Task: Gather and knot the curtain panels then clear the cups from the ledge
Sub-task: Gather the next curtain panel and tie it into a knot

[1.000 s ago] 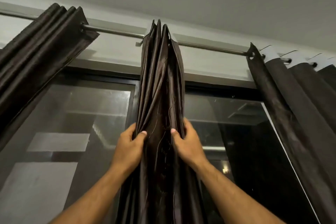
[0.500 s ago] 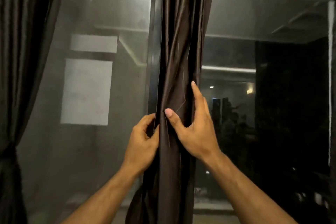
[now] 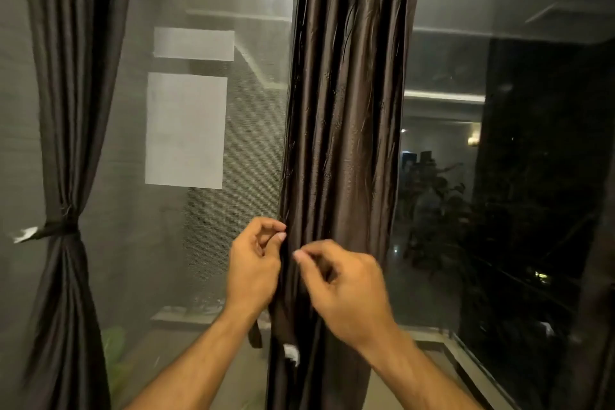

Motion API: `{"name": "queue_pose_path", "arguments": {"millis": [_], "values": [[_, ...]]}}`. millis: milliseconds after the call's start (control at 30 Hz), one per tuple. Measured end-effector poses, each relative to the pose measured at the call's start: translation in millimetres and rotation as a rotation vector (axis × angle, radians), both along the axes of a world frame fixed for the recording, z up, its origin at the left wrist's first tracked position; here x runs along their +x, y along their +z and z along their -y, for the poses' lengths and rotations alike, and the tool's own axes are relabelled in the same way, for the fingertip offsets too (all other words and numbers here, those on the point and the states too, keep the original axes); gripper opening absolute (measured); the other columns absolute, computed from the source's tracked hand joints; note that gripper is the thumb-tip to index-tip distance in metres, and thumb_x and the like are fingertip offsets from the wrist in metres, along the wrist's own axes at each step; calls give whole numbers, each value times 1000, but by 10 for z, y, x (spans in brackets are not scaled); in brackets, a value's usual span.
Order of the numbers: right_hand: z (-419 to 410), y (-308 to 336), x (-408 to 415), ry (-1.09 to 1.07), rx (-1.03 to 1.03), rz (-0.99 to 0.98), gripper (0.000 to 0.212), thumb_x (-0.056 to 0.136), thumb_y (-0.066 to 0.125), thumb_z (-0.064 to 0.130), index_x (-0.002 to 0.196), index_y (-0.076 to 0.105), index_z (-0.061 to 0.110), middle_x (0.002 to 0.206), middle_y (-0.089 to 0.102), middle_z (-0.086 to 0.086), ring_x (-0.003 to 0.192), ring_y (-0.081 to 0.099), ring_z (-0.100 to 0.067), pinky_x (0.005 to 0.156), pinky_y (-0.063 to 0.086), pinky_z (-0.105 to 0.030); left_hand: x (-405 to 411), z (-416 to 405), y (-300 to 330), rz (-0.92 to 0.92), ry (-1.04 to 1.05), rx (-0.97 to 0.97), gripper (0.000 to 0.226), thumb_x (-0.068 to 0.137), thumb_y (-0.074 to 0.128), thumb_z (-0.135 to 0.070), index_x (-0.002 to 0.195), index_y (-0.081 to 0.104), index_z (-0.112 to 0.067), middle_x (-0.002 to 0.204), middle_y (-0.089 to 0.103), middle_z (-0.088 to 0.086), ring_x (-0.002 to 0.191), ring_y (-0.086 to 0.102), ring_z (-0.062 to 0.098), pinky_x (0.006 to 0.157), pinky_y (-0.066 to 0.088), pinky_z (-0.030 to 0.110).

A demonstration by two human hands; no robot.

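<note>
The middle curtain panel [image 3: 342, 130] is dark brown and hangs gathered in narrow folds in front of the window. My left hand [image 3: 254, 265] is curled at the panel's left edge, with thumb and forefinger pinching the fabric. My right hand [image 3: 344, 289] is blurred and lies against the front folds with bent fingers; its grip is unclear. Below my hands a dark fabric strip with a white tag [image 3: 291, 352] hangs down, and a short strap end [image 3: 255, 333] shows beside it. The left curtain panel [image 3: 63, 143] is cinched by a tie band [image 3: 60, 229]. No cups are in view.
Behind the curtains is a window with a mesh screen [image 3: 186, 130] on the left and dark glass [image 3: 499, 176] on the right. A stone ledge [image 3: 429, 338] runs along the bottom. Another curtain edge [image 3: 599, 276] hangs at the far right.
My view has dropped from the curtain rod to mid-window. Both hands slid down the middle panel; the right hand went from spread flat on the folds to curled.
</note>
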State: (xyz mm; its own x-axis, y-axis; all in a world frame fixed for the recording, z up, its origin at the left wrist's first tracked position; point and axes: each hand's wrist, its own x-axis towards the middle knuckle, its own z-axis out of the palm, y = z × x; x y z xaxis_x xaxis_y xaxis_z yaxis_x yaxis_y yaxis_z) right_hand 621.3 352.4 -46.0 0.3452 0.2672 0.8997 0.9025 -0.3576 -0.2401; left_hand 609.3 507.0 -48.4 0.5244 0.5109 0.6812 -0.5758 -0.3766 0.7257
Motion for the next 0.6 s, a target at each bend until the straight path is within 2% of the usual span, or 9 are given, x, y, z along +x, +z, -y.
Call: {"name": "queue_pose_path", "arguments": {"millis": [33,100,167,267,367,433,467,533,600], "values": [[-57,-33,-23,-86,-76,-102,32,97,62,53,116,72,29,92,76,15,76,70,-7,70,58,-34,-26,-20,-15,-22,5,18,23,97,60,1,91,70,-18,83,72,-5,77,67,2,72,52,18],[-175,-64,-23,-252,-145,-234,52,94,58,63,135,63,31,124,72,14,109,68,-6,92,54,-29,-60,-70,-35,-43,-9,18,30,98,56,4,92,73,-21,86,74,-7,83,68,2,74,52,14],[-297,-79,-19,-314,-131,-298,55,92,59,64,136,58,31,133,65,13,120,63,-11,98,51,-31,-92,-98,-43,-55,-40,-1,31,96,57,6,95,74,-20,90,75,-5,87,70,4,76,54,15],[-465,-79,-39,-329,-68,-317,35,95,62,52,123,61,29,119,62,14,102,64,-11,83,49,-29,-137,-134,-14,-67,-63,-4,25,95,62,1,105,75,-18,98,76,-4,91,71,2,84,58,21],[-542,-90,11,-247,-56,-305,11,99,62,30,109,67,26,105,59,12,85,61,-9,74,48,-27,-137,-126,36,-57,-94,6,21,91,75,-20,112,74,-18,97,77,-6,89,73,-1,80,58,18],[-536,-108,45,-168,-98,-310,13,97,61,23,106,70,25,100,55,13,80,59,-8,71,51,-28,-106,-120,49,-74,-73,40,31,89,78,-30,116,72,-18,98,77,-8,92,73,3,82,58,22],[-517,-120,51,-151,-82,-311,16,96,62,26,108,73,27,100,54,15,78,59,-7,71,52,-27,-93,-122,55,-77,-47,54,30,90,76,-27,118,71,-18,99,76,-8,94,73,5,84,59,25],[-449,-137,36,-202,60,-283,21,91,65,32,111,73,29,104,53,18,78,61,-6,71,54,-27,-93,-127,51,-71,0,62,23,93,71,-17,115,67,-23,99,73,-9,95,71,4,85,60,29],[-365,-162,26,-309,211,-260,28,88,71,37,113,62,29,111,47,20,78,61,-6,68,54,-30,-114,-115,27,-62,67,85,18,94,68,-13,102,59,-27,90,69,-12,86,68,0,76,60,31]]}}
